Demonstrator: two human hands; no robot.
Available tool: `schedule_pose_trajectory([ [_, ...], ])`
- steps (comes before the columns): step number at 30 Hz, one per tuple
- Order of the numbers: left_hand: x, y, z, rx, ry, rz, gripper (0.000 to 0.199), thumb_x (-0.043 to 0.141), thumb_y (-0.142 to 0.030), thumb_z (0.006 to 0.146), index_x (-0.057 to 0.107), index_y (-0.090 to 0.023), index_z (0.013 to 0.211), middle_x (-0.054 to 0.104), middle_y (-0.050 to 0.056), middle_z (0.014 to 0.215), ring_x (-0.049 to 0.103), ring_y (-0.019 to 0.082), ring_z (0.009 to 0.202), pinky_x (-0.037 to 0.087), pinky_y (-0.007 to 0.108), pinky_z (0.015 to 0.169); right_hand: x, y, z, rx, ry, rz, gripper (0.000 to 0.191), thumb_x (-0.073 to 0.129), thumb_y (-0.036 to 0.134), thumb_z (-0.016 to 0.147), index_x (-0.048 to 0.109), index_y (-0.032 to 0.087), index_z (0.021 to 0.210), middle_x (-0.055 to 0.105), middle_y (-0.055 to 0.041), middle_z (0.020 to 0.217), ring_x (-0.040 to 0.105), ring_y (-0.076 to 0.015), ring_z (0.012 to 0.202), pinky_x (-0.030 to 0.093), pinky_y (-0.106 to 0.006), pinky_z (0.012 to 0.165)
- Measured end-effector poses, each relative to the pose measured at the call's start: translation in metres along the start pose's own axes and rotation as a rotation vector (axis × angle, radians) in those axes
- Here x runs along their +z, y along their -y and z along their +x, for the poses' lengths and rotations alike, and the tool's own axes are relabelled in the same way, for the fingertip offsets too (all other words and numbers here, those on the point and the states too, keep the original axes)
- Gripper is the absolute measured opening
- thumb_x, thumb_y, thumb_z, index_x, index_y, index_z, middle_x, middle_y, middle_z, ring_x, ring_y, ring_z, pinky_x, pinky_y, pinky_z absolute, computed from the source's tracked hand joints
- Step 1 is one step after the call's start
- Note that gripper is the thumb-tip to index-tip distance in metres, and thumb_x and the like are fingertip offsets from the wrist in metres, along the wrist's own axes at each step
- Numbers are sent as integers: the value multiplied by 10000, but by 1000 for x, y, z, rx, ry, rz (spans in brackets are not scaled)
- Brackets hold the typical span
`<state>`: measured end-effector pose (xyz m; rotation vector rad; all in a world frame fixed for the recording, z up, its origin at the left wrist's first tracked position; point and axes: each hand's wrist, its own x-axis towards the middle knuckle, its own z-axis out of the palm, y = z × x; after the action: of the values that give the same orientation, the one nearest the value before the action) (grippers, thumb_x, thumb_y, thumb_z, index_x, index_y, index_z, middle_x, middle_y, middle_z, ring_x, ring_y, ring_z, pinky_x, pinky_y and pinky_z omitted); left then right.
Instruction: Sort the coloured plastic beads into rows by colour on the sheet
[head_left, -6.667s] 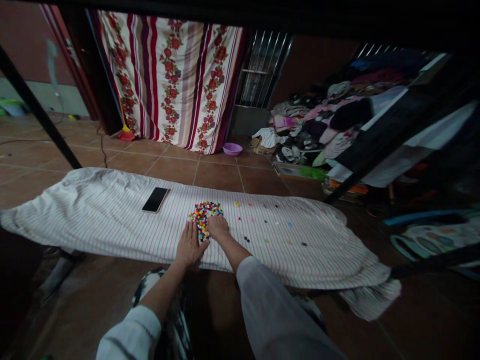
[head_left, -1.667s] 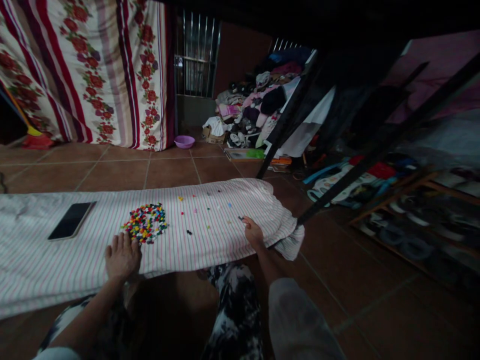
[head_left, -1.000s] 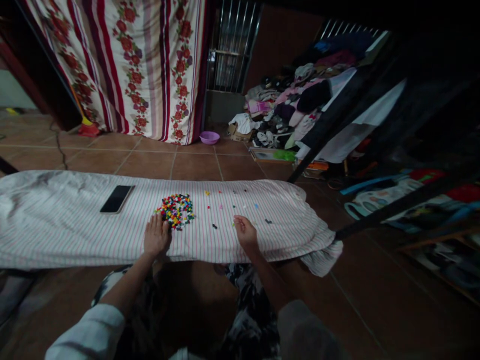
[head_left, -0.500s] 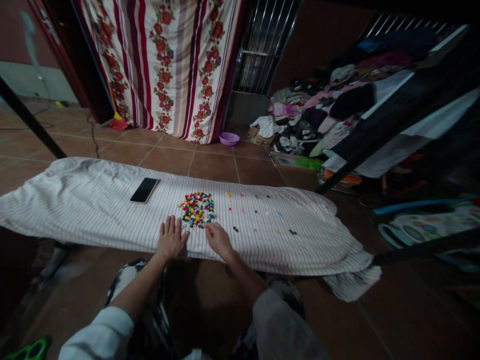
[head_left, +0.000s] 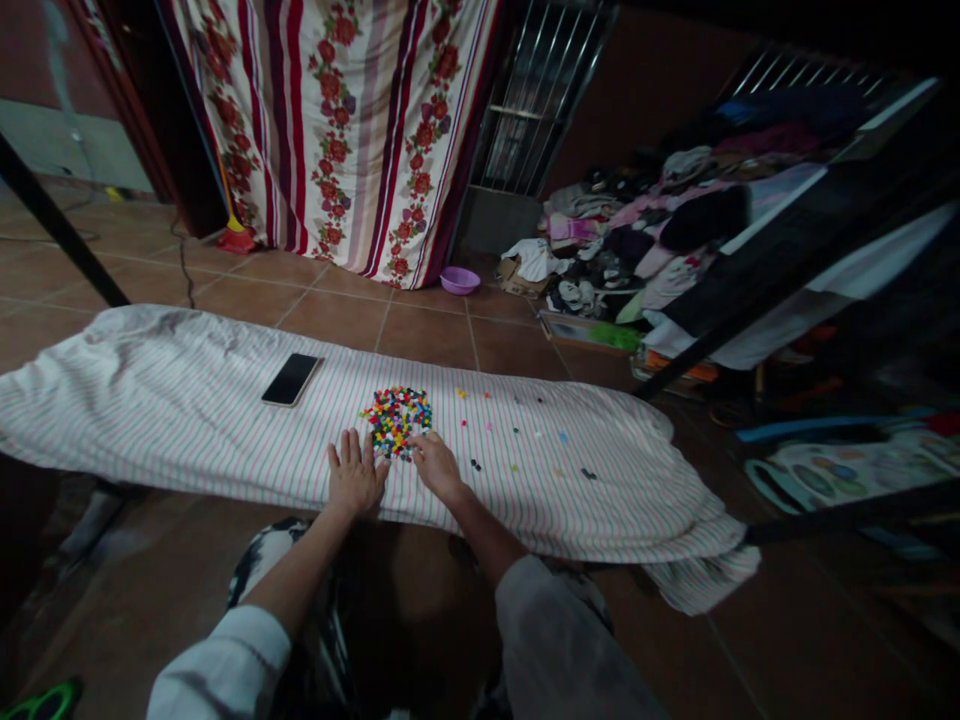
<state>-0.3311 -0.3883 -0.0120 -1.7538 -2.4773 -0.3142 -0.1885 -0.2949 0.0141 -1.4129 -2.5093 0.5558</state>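
Note:
A pile of small multicoloured beads (head_left: 396,418) lies on a striped cloth (head_left: 202,430) in front of me. My left hand (head_left: 355,478) rests flat on the cloth at the pile's near left edge, fingers spread, thumb close to the beads. At the near right edge of the pile is my right hand (head_left: 437,467), its fingers curled with the tips together at the beads. Whatever may be between those fingertips is too small to make out. To the right, small pieces sit apart in loose rows, among them a blue piece (head_left: 563,437) and dark pieces (head_left: 589,474).
A phone (head_left: 292,380) lies on the cloth, left of the pile. Beyond the cloth, a purple basin (head_left: 460,281) stands on the tiled floor by a floral curtain (head_left: 337,130). A heap of clothes (head_left: 637,220) fills the back right. Dark poles (head_left: 60,220) slant up at both sides.
My right hand's fingertips have moved slightly further in over the pile's near edge. My left hand has shifted a little to the right, still flat. The camera view has tilted slightly.

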Motion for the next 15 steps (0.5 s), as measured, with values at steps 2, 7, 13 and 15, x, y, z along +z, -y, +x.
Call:
schedule_pose_trajectory([
  [2,2,-1,1,-11,-4,21,644,346,-477,901,359,-83,1410,320,254,1466,243,372,1394,168,589,1102,-1,-1,3,-29,26,-6,297,456,170,885,646,228,1105,603,-58,1065,573,-155,954,426,-259,853],
  [7,6,-2,1,-4,-15,26,645,346,-476,903,357,-79,1411,318,268,1463,239,384,1392,171,601,1097,1,-4,3,-50,64,-13,316,444,154,888,614,209,1148,606,-70,1071,566,-165,988,416,-274,885],
  [13,4,-3,2,-24,-17,7,638,362,-467,899,340,-104,1423,330,254,1463,246,376,1392,184,596,1094,3,-4,-2,-45,45,32,287,472,150,869,585,196,1128,593,-75,1089,566,-160,974,424,-266,876],
  [15,1,-4,3,-35,-10,-1,636,358,-460,900,340,-97,1422,337,253,1460,255,371,1389,191,591,1094,4,-5,-1,-41,38,49,262,475,154,870,586,199,1104,596,-71,1086,570,-157,957,430,-263,863],
])
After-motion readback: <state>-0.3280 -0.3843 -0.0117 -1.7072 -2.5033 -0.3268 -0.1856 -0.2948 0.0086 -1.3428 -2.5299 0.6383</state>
